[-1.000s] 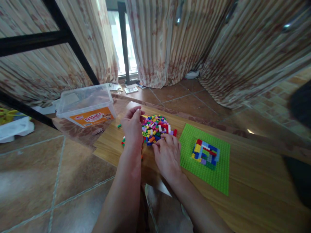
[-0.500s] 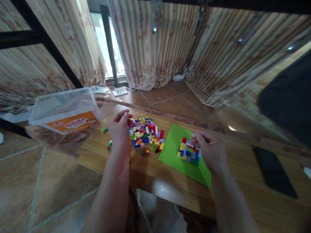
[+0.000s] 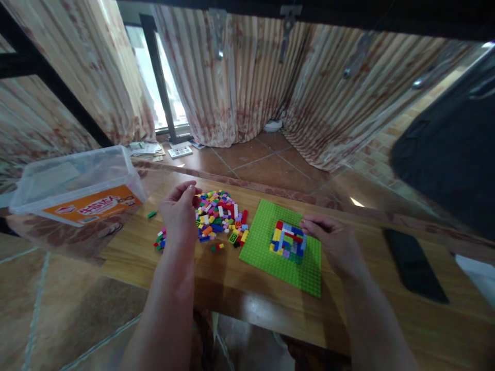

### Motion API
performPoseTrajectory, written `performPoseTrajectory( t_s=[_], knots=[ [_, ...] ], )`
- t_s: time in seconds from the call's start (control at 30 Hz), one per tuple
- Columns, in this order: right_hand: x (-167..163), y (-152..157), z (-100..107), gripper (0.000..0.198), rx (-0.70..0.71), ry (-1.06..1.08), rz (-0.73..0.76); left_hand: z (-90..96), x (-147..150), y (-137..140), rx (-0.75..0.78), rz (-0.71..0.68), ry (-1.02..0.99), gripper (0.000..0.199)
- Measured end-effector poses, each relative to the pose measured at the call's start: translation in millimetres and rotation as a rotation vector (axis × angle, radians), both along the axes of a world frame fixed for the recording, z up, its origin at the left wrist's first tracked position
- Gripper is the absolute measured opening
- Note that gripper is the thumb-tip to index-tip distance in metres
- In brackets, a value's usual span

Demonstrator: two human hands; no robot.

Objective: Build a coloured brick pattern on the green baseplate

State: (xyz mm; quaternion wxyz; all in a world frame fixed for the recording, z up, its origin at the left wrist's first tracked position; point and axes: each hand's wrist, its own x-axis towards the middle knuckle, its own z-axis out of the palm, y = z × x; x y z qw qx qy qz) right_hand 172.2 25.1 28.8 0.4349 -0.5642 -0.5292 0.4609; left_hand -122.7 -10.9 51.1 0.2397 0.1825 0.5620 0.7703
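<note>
My left hand (image 3: pixel 180 206) hovers at the left side of a pile of colourful toy bricks (image 3: pixel 216 214), thumb and fingertips pinched together. A bit of yellow shows by its fingertips; whether it is held or lies in the pile behind I cannot make out. My right hand (image 3: pixel 327 234) is over the right part of a green baseplate (image 3: pixel 259 247), its thumb and index finger also closed in a pinch. Anything between them is too small to name. Just left of those fingertips, a low square build of multicoloured bricks (image 3: pixel 286 252) is on the baseplate.
On the wooden table (image 3: pixel 240 288), a black phone (image 3: pixel 415 265) lies at the right. A clear plastic box (image 3: pixel 77 180) with an orange label stands at the left. One green brick (image 3: pixel 152 214) lies apart from the pile. Striped curtains (image 3: pixel 240 87) hang beyond the table.
The view has swung slightly to the right. My right hand has shifted a little right, uncovering more of the brick build. My left hand remains pinched beside the pile.
</note>
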Motion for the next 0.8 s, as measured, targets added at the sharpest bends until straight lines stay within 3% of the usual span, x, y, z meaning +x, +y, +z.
performPoseTrajectory(
  t_s=[0.23,0.47,0.63,0.8],
  knots=[
    [5.2,1.5,-6.5,0.03,-0.024,-0.043,0.051,-2.6,1.5,1.8,-0.019,-0.007,0.011,0.015],
    [15.0,3.1,-11.8,0.022,0.138,-0.402,0.141,-1.7,1.0,1.9,-0.016,-0.009,0.009,0.016],
    [15.6,6.2,-20.7,0.019,0.164,-0.385,0.239,-2.5,-0.8,2.0,-0.018,-0.006,0.003,0.016],
    [17.3,9.3,-29.0,0.019,0.143,-0.44,0.221,-2.5,-1.1,2.6,-0.017,0.004,0.008,0.016]
  ],
)
